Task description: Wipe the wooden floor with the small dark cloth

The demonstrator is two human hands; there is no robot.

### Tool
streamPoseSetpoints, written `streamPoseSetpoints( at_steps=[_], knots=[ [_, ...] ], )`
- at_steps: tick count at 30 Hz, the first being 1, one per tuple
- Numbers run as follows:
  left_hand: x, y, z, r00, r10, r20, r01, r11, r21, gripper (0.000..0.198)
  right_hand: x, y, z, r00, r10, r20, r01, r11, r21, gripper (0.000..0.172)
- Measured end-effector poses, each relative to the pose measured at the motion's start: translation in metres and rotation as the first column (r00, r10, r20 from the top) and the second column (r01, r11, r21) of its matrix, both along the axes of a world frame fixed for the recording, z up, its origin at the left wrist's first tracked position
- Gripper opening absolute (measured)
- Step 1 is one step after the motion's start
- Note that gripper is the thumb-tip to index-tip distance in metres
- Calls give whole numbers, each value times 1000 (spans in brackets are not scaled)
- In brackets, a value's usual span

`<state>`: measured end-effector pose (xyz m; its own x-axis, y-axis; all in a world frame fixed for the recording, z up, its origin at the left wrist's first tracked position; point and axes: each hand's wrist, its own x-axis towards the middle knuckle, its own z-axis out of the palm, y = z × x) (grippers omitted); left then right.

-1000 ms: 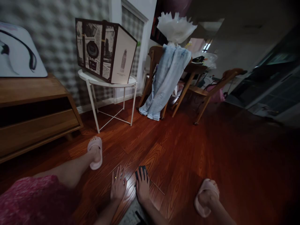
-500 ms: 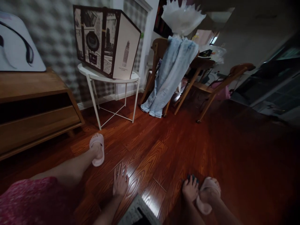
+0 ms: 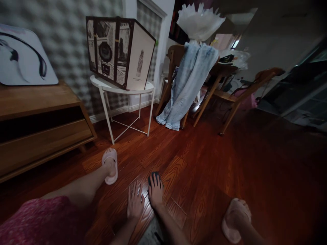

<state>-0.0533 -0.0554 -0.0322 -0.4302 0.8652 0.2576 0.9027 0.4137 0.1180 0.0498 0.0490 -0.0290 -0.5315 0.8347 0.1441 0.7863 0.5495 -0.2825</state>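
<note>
i see the right hand (image 3: 156, 194) flat over a dark cloth (image 3: 149, 180), the left hand (image 3: 135, 204) (fingers spread wide) just beside that cloth.

Pale pink slides (image 3: 109, 156), mottled red-pink clothing (image 3: 43, 221)

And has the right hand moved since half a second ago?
Yes, leftward: against the white table, the right hand was farther to the right; now it is nearer.
</note>
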Motion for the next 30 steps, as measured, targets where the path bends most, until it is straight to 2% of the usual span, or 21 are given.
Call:
streamPoseSetpoints(
  at_steps=[3,5,6,8,9,10,12,14,15,17,18,19,20,21,24,25,27,30],
  knots=[
    [-1,0,-2,1000,1,2,-1,1000,7,62,24,19,9,945,326,6,-326,945,-31,57],
    [-1,0,-1,1000,4,12,-4,1000,3,63,62,45,14,922,388,10,-387,921,-36,54],
    [-1,-1,-1,1000,5,19,-5,1000,-2,63,87,58,16,941,337,11,-337,941,-25,53],
    [-1,-2,0,999,5,34,-5,1000,-10,63,141,80,14,998,66,8,-66,998,23,54],
    [-1,-2,1,999,4,40,-3,1000,-12,63,169,86,11,994,-111,7,111,993,44,55],
    [-1,-2,1,999,4,45,-3,1000,-13,63,195,90,7,960,-281,6,280,958,61,57],
    [-1,-2,2,999,7,49,-6,1000,-13,62,237,87,-1,837,-548,6,545,834,89,60],
    [-1,-2,3,999,11,50,-10,1000,-15,62,256,77,-8,698,-716,-13,711,692,124,61],
    [-1,-2,3,999,11,49,-10,1000,-17,62,255,72,-10,627,-778,-40,774,616,148,61],
    [-1,-2,4,999,3,48,-2,1000,-19,62,236,61,-11,500,-858,-112,859,476,191,61],
    [-1,-2,4,999,0,48,1,1000,-20,62,220,57,-11,464,-874,-143,878,432,206,60],
    [-1,-2,4,999,-2,48,3,1000,-21,62,201,53,-10,460,-874,-158,880,424,214,60],
    [-1,-2,4,999,-4,46,5,1000,-22,62,180,50,-9,493,-856,-154,863,458,214,60],
    [-1,-2,4,999,-2,43,3,1000,-22,62,159,46,-8,555,-821,-135,826,525,205,59],
    [-1,-2,3,1000,4,28,-4,1000,-8,63,95,27,-6,796,-600,-73,604,785,138,60],
    [-1,-2,1,1000,6,22,-6,1000,-3,63,75,18,-7,858,-509,-64,513,851,114,60],
    [-1,-1,-1,1000,6,17,-6,1000,-11,64,42,-4,-8,939,-340,-50,343,937,68,59],
    [0,1,-6,1000,-6,16,7,998,-55,62,13,-32,-9,991,-134,-19,134,991,1,58]
  ],
)
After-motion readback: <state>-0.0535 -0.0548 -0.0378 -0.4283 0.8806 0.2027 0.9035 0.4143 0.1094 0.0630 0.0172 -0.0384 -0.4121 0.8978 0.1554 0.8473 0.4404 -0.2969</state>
